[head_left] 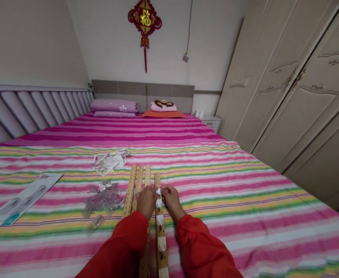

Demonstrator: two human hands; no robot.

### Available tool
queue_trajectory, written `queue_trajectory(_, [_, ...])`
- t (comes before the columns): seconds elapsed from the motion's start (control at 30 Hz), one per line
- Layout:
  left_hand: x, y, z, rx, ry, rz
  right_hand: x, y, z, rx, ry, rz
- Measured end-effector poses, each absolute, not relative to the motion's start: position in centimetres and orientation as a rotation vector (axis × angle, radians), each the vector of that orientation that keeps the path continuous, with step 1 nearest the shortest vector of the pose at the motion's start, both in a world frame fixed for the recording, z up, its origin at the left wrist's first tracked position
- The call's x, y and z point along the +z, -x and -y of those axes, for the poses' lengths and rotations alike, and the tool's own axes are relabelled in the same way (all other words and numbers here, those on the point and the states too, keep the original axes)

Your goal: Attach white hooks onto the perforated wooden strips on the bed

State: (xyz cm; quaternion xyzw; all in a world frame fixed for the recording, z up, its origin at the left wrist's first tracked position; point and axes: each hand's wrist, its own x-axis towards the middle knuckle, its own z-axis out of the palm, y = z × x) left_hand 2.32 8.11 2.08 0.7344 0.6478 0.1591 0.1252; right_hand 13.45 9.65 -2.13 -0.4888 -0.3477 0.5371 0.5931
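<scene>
L hand (146,201), R hand (171,200) prob. pinching white hook (158,192) on wood strip (161,235); wall knot (145,23) reads 福.

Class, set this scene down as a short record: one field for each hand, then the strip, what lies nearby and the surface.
Left hand: over the wooden slats, fingers at the topmost white hook
Right hand: fingers at the same hook
Strip: wooden slat carrying a row of white hooks
Beside it: three more wooden slats
Nearby: clear plastic hooks; printed card
Surface: striped bedspread
</scene>
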Motion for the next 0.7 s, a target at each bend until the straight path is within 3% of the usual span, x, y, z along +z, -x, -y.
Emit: queue_trajectory(0.7, [1.9,-2.4,-8.9,0.376,-2.099,-1.902,-4.1,-13.3,-11.5,1.268,1.281,0.793])
